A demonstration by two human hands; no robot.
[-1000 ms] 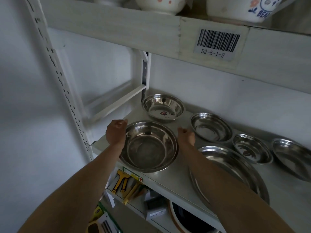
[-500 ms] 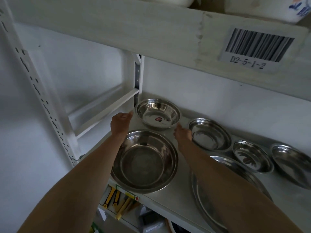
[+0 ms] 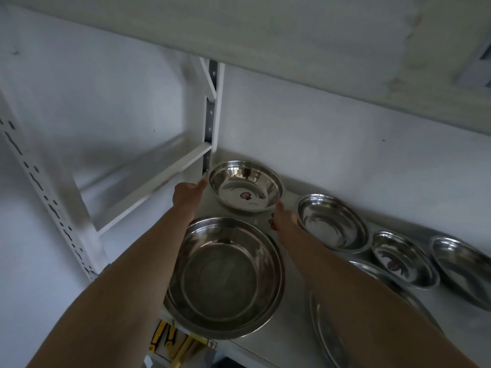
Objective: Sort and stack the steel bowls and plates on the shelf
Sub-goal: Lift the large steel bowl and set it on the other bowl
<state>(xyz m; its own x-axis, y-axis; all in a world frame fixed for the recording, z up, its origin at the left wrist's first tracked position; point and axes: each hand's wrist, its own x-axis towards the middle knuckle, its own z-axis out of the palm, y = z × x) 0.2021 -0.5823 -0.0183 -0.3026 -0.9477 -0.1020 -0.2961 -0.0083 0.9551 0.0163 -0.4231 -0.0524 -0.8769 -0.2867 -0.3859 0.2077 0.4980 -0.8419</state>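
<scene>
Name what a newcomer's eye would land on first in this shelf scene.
First, the two bare arms reaching in, left hand and right hand flanking the stickered steel bowl at the back corner of the shelf. Next, the big steel bowl at the front edge between the forearms. To the right, a row of shallower steel dishes runs along the wall.

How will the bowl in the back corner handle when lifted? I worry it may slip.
The back bowl looks like thin polished steel, so it is probably stiff and light for its size. Its shiny, sloped wall may be slippery; the left hand and right hand flank it, which should help. Its narrow base suggests it could rock if pushed at the rim.
</scene>
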